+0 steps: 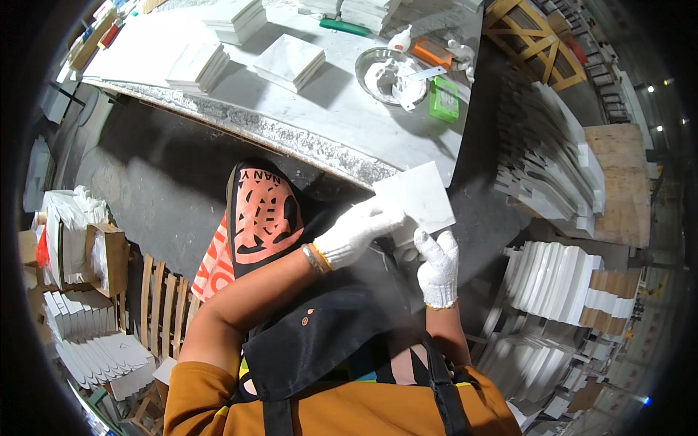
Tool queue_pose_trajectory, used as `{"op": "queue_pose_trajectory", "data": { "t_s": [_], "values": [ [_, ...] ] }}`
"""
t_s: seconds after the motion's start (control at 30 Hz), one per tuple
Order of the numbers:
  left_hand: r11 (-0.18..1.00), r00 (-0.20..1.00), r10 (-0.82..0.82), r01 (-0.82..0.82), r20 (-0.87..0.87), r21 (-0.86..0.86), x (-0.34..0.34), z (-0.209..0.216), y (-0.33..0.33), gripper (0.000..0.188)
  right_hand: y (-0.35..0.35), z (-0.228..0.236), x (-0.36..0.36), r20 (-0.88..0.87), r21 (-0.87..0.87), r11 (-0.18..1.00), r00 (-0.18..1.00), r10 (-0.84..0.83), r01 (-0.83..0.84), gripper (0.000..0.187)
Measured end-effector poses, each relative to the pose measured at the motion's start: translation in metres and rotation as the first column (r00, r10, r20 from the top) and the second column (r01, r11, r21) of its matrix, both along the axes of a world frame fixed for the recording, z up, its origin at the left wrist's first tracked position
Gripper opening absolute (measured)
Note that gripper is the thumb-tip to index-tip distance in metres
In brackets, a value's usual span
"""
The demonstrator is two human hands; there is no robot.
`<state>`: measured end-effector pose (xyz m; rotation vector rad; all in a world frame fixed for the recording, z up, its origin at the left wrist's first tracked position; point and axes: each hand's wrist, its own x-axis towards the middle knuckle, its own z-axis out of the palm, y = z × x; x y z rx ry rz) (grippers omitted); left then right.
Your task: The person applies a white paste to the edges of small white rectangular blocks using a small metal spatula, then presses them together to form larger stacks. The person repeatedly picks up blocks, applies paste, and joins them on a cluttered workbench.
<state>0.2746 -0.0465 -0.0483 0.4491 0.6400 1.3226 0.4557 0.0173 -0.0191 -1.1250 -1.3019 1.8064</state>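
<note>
A square white marble tile [420, 195] is held up in front of my body, close to the near edge of the stone-topped table [342, 131]. My left hand [358, 234], in a white knit glove, lies against the tile's left side with its fingers bent at the edge. Gloved in the same way, my right hand [438, 267] grips the lower edge, its thumb on the face towards me. Fingers behind the tile are hidden. On the table, tiles are piled in stacks [289, 59] and another stack [198, 67].
A metal bowl [360, 78] with white paste and scrapers stands on the table, beside a green box [443, 100], an orange block [432, 52] and a white bottle [400, 39]. Stone slabs [552, 160] fill the right. Wooden pallets [163, 301] and cartons [107, 258] lie left.
</note>
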Motion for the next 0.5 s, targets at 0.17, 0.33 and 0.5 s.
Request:
{"op": "queue_pose_trajectory", "data": {
  "t_s": [0.17, 0.33, 0.5],
  "values": [
    [0.982, 0.966, 0.178, -0.161, 0.185, -0.101, -0.011, 0.001, 0.001, 0.04, 0.028, 0.015, 0.02, 0.059, 0.051, 0.976, 0.976, 0.208, -0.212, 0.033],
    [0.987, 0.982, 0.146, -0.137, 0.116, -0.082, -0.011, 0.009, 0.0, 0.033, 0.054, 0.016, 0.035, 0.17, 0.136, 0.958, 0.959, 0.227, -0.251, 0.044],
    [1.0, 0.999, 0.018, -0.018, -0.032, -0.021, -0.011, 0.001, -0.003, 0.031, 0.052, 0.028, 0.009, 0.068, 0.102, 0.933, 0.938, 0.339, -0.344, 0.051]
  ]
}}
